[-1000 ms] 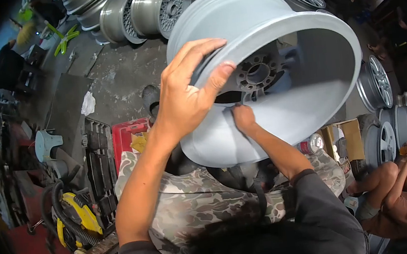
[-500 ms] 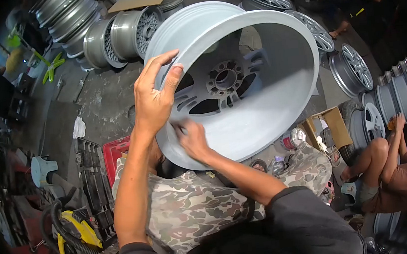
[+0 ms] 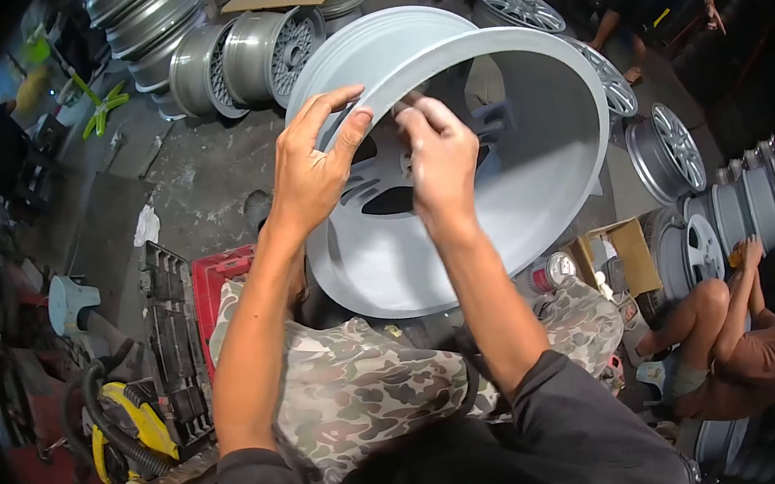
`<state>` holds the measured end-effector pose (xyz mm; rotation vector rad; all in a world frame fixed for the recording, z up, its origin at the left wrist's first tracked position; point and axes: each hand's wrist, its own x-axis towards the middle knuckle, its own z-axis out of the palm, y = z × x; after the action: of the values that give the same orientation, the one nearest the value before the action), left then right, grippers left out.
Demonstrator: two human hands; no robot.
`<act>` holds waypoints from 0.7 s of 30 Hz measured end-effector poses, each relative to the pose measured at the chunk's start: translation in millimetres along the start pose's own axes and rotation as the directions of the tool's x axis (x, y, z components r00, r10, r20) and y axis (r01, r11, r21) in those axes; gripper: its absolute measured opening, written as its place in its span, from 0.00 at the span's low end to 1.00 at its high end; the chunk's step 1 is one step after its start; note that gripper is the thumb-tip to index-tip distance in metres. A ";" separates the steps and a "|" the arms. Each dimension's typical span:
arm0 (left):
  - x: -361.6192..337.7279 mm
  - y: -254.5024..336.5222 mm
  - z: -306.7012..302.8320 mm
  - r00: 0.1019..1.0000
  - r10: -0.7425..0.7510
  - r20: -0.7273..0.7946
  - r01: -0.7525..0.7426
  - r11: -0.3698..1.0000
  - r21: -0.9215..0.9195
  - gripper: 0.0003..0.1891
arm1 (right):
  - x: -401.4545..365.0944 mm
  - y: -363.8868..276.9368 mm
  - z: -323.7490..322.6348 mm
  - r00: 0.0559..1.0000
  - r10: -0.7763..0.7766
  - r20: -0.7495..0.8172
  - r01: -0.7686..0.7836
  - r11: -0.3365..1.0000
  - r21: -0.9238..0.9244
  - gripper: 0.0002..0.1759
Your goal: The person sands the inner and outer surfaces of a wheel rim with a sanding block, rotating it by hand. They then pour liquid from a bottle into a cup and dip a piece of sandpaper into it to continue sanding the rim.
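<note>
A large light-grey wheel rim point(image 3: 517, 219) stands tilted over my lap, its wide opening towards me and its spokes deep inside. My left hand point(image 3: 313, 176) grips the upper-left edge of it, thumb and fingers on either side of the lip. Inside the opening, my right hand point(image 3: 445, 156) is against the upper-left inner wall, its fingers bent and drawn together. Motion blurs those fingertips, and whatever they hold is hidden. The right hand covers part of the hub and spokes.
Several other rims point(image 3: 269, 61) stand at the back and right. A red crate point(image 3: 213, 293) sits left of my legs, beside a yellow-and-black machine point(image 3: 137, 419). A can point(image 3: 556, 270) and cardboard box point(image 3: 635, 258) lie right. A person point(image 3: 748, 346) squats at far right.
My right hand has moved up from the lower-left part of the opening to the upper-left inner wall. My left hand keeps its hold on the edge. A person at the back right has shifted.
</note>
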<state>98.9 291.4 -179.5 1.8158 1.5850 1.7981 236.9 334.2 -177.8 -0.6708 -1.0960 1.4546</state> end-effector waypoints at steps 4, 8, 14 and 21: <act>-1.1 -0.4 -0.8 0.997 0.041 0.060 -0.042 0.999 0.017 0.20 | -96.7 85.0 -13.1 0.936 -0.202 0.288 0.341 0.726 -0.597 0.13; -6.2 4.9 -2.6 0.999 0.003 0.037 -0.004 0.999 0.035 0.22 | -161.2 158.3 -145.6 0.794 0.084 0.603 0.530 0.390 -0.753 0.08; -3.2 11.3 -0.7 0.996 0.057 0.066 -0.065 0.989 0.135 0.25 | -137.3 191.6 -174.9 0.831 0.407 0.380 0.265 0.311 -0.913 0.16; -2.9 10.1 -2.5 0.996 0.035 0.079 -0.046 0.989 0.142 0.30 | -91.8 182.0 -60.5 0.918 -0.081 0.387 0.332 0.690 -0.643 0.14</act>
<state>103.3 283.5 -173.5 1.9672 1.7008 1.6476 229.6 274.3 -381.7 -0.7965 -1.9786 0.9289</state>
